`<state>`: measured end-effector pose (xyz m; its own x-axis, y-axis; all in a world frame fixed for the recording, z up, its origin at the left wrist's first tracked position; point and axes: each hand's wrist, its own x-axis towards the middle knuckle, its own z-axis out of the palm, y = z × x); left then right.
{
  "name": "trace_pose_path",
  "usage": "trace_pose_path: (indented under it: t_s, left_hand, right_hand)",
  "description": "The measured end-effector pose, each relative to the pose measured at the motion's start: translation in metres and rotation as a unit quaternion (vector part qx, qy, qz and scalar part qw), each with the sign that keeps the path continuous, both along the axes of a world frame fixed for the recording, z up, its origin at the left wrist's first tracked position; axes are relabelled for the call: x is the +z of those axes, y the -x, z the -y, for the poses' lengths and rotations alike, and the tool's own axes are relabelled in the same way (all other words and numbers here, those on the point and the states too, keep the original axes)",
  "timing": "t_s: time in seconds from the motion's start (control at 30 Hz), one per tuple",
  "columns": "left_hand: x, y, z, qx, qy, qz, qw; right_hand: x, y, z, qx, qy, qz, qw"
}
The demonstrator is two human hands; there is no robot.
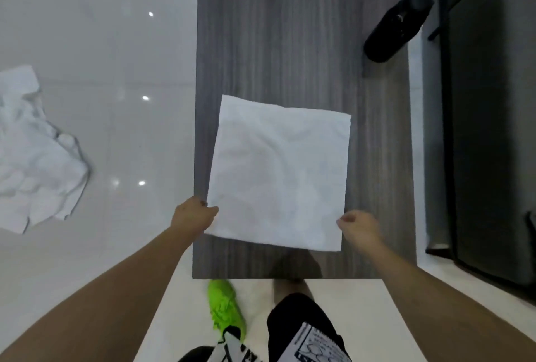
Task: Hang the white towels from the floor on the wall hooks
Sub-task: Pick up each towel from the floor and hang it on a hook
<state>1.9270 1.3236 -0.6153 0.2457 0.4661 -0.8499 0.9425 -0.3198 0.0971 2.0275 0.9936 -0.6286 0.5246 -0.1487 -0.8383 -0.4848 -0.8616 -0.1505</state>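
Observation:
A white towel [278, 173], folded into a flat square, lies on a dark grey wooden table [290, 28]. My left hand [193, 213] pinches its near left corner at the table's left edge. My right hand [358, 226] pinches its near right corner with curled fingers. A second white towel [34, 152] lies crumpled on the glossy white floor [116, 42] at the far left. No wall hooks are in view.
A black oblong object [398, 25] lies on the table's far right edge. A dark cabinet [493, 129] stands to the right of the table. My green shoe [226, 306] is on the floor below the table's near edge.

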Motion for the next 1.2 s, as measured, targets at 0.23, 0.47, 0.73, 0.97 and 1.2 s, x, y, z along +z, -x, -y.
trace_pose_path:
  t_s: [0.23,0.47,0.73,0.97,1.2]
  left_hand:
    - [-0.044,0.062,0.053,0.261,0.101,-0.063,0.958]
    - [-0.073,0.061,0.084,0.444,0.185,0.006,0.877]
    - [-0.077,0.052,0.092,0.500,0.184,-0.011,0.846]
    - [-0.042,0.032,0.090,0.528,0.166,0.067,0.830]
    - [0.067,-0.024,0.061,0.540,0.155,0.245,0.790]
  right_hand:
    - [-0.037,0.109,-0.045,-0.347,-0.097,-0.171,0.917]
    - [-0.059,0.110,-0.086,-0.566,-0.175,-0.163,0.789]
    - [-0.072,0.108,-0.080,-0.639,-0.110,-0.144,0.748]
    - [-0.036,0.086,-0.078,-0.652,-0.144,-0.103,0.737]
    - [0.068,0.015,-0.129,-0.622,-0.285,-0.019,0.729]
